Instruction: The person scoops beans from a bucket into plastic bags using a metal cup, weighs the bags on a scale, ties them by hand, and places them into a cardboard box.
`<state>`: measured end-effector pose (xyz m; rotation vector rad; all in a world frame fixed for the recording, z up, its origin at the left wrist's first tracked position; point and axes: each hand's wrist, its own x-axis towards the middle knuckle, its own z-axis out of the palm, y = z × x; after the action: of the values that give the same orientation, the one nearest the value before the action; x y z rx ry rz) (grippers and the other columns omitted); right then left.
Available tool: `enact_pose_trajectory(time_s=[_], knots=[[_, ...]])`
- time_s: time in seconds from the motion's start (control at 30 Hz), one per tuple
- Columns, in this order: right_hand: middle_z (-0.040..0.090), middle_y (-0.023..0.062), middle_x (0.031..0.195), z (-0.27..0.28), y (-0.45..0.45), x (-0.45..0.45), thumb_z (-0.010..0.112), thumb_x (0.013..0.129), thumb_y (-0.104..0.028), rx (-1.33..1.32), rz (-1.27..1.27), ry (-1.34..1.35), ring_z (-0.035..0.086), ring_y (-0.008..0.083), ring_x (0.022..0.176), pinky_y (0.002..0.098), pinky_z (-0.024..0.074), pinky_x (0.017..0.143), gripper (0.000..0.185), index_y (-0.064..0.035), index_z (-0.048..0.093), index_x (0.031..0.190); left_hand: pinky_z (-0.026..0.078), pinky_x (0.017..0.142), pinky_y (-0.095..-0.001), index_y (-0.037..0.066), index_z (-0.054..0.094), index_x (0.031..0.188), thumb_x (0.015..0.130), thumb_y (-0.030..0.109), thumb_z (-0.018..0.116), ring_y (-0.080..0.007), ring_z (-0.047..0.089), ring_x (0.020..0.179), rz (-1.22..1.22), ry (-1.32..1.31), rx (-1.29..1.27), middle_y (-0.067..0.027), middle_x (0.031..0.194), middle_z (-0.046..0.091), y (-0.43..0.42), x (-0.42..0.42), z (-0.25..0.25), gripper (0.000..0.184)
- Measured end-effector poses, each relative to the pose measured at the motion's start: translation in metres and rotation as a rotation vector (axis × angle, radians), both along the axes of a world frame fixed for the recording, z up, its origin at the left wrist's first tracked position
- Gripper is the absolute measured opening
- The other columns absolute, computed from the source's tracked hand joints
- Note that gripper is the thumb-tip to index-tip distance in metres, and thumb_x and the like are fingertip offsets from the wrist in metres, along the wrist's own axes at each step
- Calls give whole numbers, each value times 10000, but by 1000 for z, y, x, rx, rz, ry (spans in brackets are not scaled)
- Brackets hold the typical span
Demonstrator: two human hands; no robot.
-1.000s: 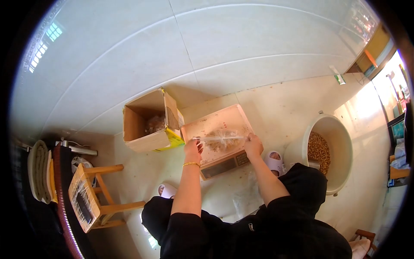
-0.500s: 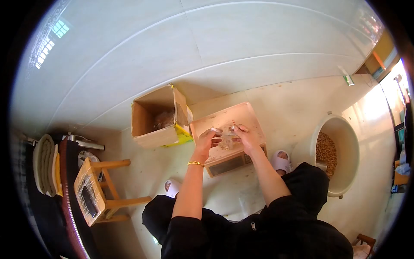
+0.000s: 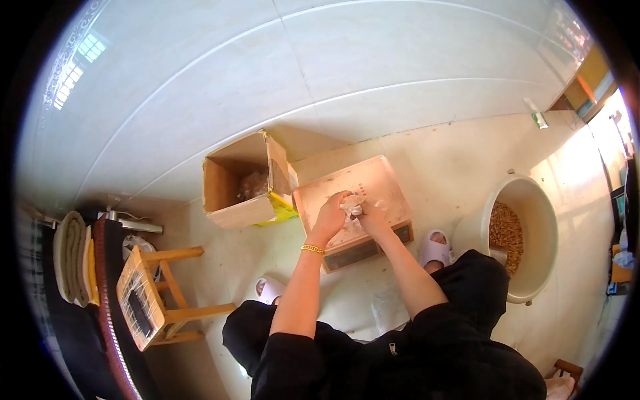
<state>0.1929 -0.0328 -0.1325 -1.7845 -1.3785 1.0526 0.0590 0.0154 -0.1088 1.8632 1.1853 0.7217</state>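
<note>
My left hand (image 3: 333,213) and my right hand (image 3: 373,219) meet over a pale orange box-shaped stand (image 3: 325,193). Between them is a crumpled clear plastic bag (image 3: 353,205), its top bunched up whitish. The left fingers are closed around the bunched part; the right hand grips the bag from the other side, its fingertips partly hidden. What the bag holds is hard to make out. Small crumbs and a row of red marks show on the stand's top.
Left of the stand is an open cardboard box (image 3: 230,212) with clear bags (image 3: 253,185) inside. On the right, a large cream bucket (image 3: 541,233) contains brown nut-like pieces (image 3: 505,227) and a metal scoop (image 3: 498,254). A wooden stool (image 3: 175,283) stands at the left.
My hands were apart with the bag spread between them. They have come together, and the top of the bag is now gathered up.
</note>
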Motion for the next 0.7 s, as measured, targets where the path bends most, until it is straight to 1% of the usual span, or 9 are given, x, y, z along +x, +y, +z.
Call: enact_pose_trajectory(time_s=[0.1, 0.2, 0.27, 0.3, 0.37, 0.4, 0.5, 0.57, 0.7], knots=[[639, 174, 868, -19, 4, 6, 525, 804, -86, 80, 24, -26, 613, 301, 850, 368, 471, 742, 146, -27, 644, 865, 468, 820, -298, 45, 575, 1132, 799, -9, 440, -166, 589, 895, -105, -101, -193, -123, 1091, 601, -6, 3, -12, 364], [636, 177, 812, -55, 9, 10, 522, 802, -74, 239, 42, -105, 614, 299, 800, 366, 473, 705, 135, -17, 643, 822, 471, 830, -312, 73, 584, 1127, 788, -38, 429, -201, 594, 918, -136, 66, -304, -142, 1103, 579, -9, 4, -18, 390], [632, 179, 782, -53, 7, 13, 521, 800, -68, 309, 47, -202, 614, 295, 768, 363, 473, 683, 133, -8, 640, 802, 482, 803, -329, 60, 586, 1114, 773, -64, 436, -254, 607, 864, -137, 287, -5, -144, 1002, 590, -6, 1, -25, 392], [630, 179, 776, -34, 3, 16, 518, 798, -68, 236, 54, -49, 611, 289, 746, 363, 471, 671, 135, -3, 636, 786, 482, 803, -329, 60, 586, 1114, 773, -64, 436, -254, 607, 864, -137, 286, -7, -144, 1002, 590, -7, 3, -30, 392], [627, 180, 770, -12, 0, 16, 516, 796, -68, 164, 61, 105, 607, 284, 724, 362, 469, 660, 139, 2, 632, 770, 495, 741, -330, 54, 626, 1029, 772, -51, 476, -287, 609, 780, 67, 40, 361, -131, 853, 600, -14, 10, -31, 316], [625, 176, 765, -7, 0, 14, 511, 802, -78, 205, 60, 85, 605, 277, 718, 361, 467, 660, 150, 6, 628, 759, 495, 741, -330, 54, 626, 1029, 772, -51, 476, -287, 609, 780, 66, 41, 361, -131, 853, 600, -15, 10, -26, 316], [624, 172, 762, 1, 1, 12, 508, 817, -102, 191, 56, 100, 603, 267, 722, 358, 464, 669, 174, 11, 624, 754, 497, 724, -328, 55, 657, 955, 773, -16, 521, -268, 617, 773, -27, -45, 121, -122, 790, 620, -15, 9, -20, 238], [623, 172, 765, -3, 3, 12, 510, 824, -117, 137, 55, 133, 604, 265, 731, 357, 463, 677, 183, 10, 625, 760, 509, 695, -310, 55, 669, 925, 781, 6, 541, -216, 630, 787, 48, 132, 60, -110, 793, 637, -13, 4, -20, 200], [631, 138, 772, -11, 0, 13, 497, 850, -128, 174, -2, 194, 598, 227, 758, 341, 458, 696, 203, 28, 615, 793, 510, 705, -305, 59, 664, 947, 776, 15, 550, -198, 635, 791, 221, 89, -122, -101, 780, 645, -9, -8, -29, 210]])
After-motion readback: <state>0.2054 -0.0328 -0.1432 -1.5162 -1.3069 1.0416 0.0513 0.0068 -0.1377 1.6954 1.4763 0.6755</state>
